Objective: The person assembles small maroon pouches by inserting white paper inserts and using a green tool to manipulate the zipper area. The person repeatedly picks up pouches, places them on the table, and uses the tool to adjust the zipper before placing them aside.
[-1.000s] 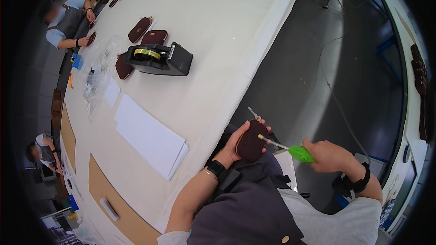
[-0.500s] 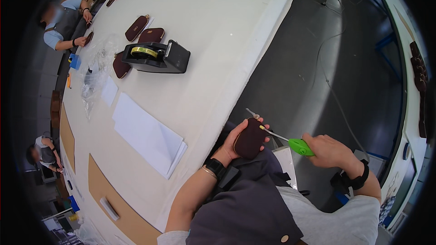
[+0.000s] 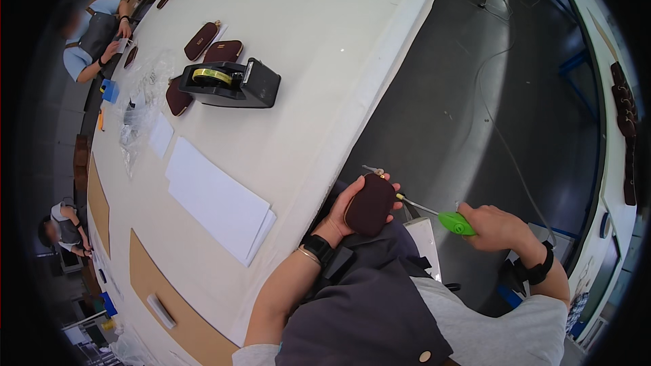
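Observation:
My left hand (image 3: 341, 213) is wrapped round a small dark burgundy zip pouch (image 3: 371, 205), above my lap and just off the table's edge. At the pouch's top end, a gold-coloured zip fitting (image 3: 378, 172) shows, with a pale strip sticking out of it. In my closed right hand (image 3: 496, 227) is a green-handled tool (image 3: 456, 224) with a thin metal stem. Its pale yellowish tip lies close to the pouch's right edge, near my left fingertips; whether it touches, I cannot tell.
On the white table (image 3: 305, 81) stand a black tape dispenser (image 3: 261, 87) and several more burgundy pouches (image 3: 201, 41). White paper sheets (image 3: 217, 196), clear plastic wrap (image 3: 139, 115) and a brown board (image 3: 163, 285) lie nearer. Two people work along the far side. A cable (image 3: 505, 142) crosses the floor.
The tool's tip has moved off the pouch's face to its right edge, as my right hand shifted slightly right and down. The pouch has turned a little in my left hand.

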Demonstrator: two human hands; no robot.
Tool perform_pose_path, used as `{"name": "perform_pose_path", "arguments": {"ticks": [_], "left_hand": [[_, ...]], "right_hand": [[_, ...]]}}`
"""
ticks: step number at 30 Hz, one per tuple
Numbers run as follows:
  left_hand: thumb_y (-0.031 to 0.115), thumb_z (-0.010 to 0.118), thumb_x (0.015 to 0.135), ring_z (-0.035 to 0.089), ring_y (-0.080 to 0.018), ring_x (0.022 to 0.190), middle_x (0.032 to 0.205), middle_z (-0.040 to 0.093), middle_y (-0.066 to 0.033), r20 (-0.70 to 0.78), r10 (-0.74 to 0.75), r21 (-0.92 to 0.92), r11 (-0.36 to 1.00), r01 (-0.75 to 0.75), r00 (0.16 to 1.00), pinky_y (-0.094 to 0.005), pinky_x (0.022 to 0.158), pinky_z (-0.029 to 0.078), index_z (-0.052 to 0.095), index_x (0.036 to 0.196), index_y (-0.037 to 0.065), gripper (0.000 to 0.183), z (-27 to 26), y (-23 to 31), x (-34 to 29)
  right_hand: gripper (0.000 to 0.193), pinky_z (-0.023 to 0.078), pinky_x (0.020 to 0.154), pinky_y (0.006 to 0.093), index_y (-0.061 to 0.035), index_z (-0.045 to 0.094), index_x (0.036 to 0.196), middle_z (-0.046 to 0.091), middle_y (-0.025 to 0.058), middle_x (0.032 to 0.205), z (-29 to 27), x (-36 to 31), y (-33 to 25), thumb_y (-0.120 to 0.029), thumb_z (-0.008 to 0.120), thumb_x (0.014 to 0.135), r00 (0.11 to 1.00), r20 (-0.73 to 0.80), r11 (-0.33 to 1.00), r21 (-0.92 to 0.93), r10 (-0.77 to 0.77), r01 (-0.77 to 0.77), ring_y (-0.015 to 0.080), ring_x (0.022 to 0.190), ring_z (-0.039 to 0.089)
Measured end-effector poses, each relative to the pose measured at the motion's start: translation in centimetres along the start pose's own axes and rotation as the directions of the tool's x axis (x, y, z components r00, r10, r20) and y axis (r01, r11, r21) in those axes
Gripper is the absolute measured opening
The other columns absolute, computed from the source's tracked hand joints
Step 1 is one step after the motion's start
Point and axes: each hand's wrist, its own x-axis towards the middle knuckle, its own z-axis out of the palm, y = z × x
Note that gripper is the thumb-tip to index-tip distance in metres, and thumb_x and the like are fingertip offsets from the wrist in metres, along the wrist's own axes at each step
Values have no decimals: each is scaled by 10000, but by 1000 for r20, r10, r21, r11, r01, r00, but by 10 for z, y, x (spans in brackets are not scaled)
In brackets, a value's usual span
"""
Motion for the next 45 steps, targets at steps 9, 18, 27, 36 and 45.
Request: {"name": "perform_pose_path", "arguments": {"ticks": [9,18,27,36,45], "left_hand": [[508,397,971,526,-396,1168,1382,448,-148,-27,-10,-11,1000,10,1000,-513,880,498,401,1380,133,554,-2,0,-1],[519,385,971,538,-391,1151,1377,456,-145,-24,-8,-14,1000,7,1000,-514,866,501,424,1367,142,549,-9,0,2],[523,383,970,544,-387,1141,1361,474,-148,0,29,-37,999,-29,1000,-537,866,497,445,1344,141,538,-12,1,2],[491,437,967,577,-368,1097,1273,548,-103,-130,30,-23,999,-34,991,-519,836,514,525,1252,150,453,-9,-1,1],[396,442,980,569,-391,1105,1280,531,-143,-68,-34,58,998,38,997,-523,880,516,497,1255,118,396,-15,2,3]], "right_hand": [[252,452,702,503,5,428,1008,618,227,785,-13,15,-27,-136,558,844,995,53,996,30,-86,84,424,807,608],[283,477,693,490,-8,438,1045,618,221,752,3,11,-15,-138,572,833,971,1,971,14,-237,237,423,782,615],[318,489,732,479,-15,465,1061,645,219,816,-3,0,-8,-162,589,808,995,97,1000,23,1,-3,413,853,631],[336,480,722,501,-24,419,1095,638,248,842,7,14,-8,-202,571,854,985,99,988,74,-139,132,440,867,616],[304,457,730,480,-39,427,1107,624,210,829,8,15,1,-225,528,890,961,141,970,88,-237,226,409,858,611]]}}
